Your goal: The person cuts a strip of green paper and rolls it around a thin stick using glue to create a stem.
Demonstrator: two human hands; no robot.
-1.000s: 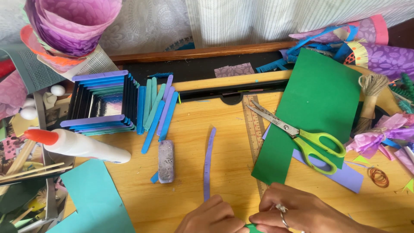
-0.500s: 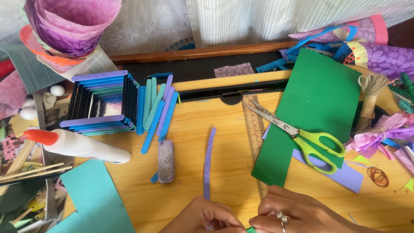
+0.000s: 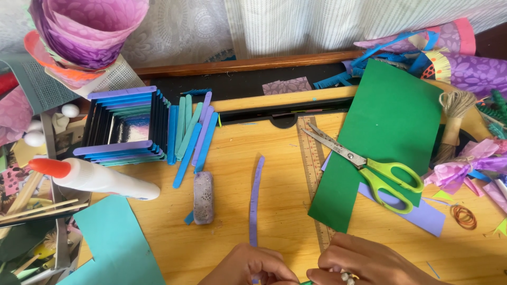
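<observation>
At the bottom edge of the head view:

— Where are the hands, and what are they on?

— Both sit low on the yellow table (image 3: 274,211). The left hand (image 3: 252,268) is curled, its fingers pinched on the near end of the purple paper strip (image 3: 255,200). The right hand (image 3: 364,264) is clenched too, fingertips drawn together on something small and green at the frame's edge; what it is, I cannot tell.

— And the strip itself?

— It runs away from the left hand up the table, slightly bowed, lying between the grey eraser block (image 3: 203,198) and the wooden ruler (image 3: 315,179).

— How would it handle?

— My guess: very light, thin and floppy. It would bend or crease under any squeeze and tear if tugged. Best pinched flat near one end, as it is now, with gentle pressure.

— What else is close?

— Green-handled scissors (image 3: 369,166) lie on a green card sheet (image 3: 388,137), right of the ruler. Farther left are a glue bottle (image 3: 95,178) with an orange cap, a box built of blue and purple sticks (image 3: 124,126), and loose sticks (image 3: 190,134) beside it.
</observation>
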